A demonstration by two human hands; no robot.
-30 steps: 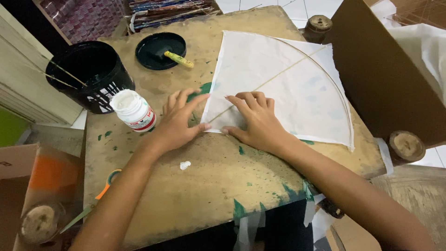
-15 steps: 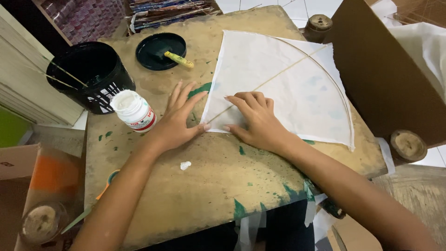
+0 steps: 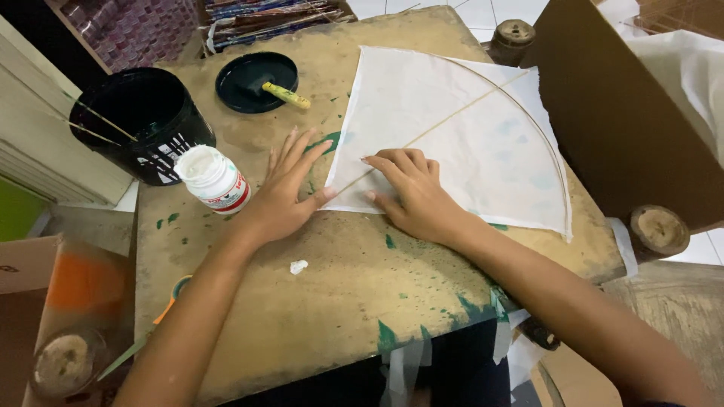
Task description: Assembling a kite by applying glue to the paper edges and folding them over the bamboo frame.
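Observation:
A white paper kite [image 3: 460, 136] lies flat on the worn wooden table [image 3: 317, 316], with a straight thin stick along its middle and a bowed stick [image 3: 547, 143] near its right edge. My left hand [image 3: 290, 188] lies flat with spread fingers at the kite's near-left corner, thumb touching the paper edge. My right hand [image 3: 411, 192] presses its fingertips onto the paper beside the straight stick [image 3: 452, 120] near that same corner. Neither hand holds anything.
A white glue bottle [image 3: 213, 179] stands left of my left hand. Behind it sit a black bucket [image 3: 143, 120] with sticks and a black lid [image 3: 256, 79] holding a yellow-handled brush. A brown cardboard sheet [image 3: 626, 113] leans at right. Scissors [image 3: 162, 320] lie off the table's left edge.
My right hand's fingertips have shifted slightly along the stick near the corner. The left hand stays pressed in place.

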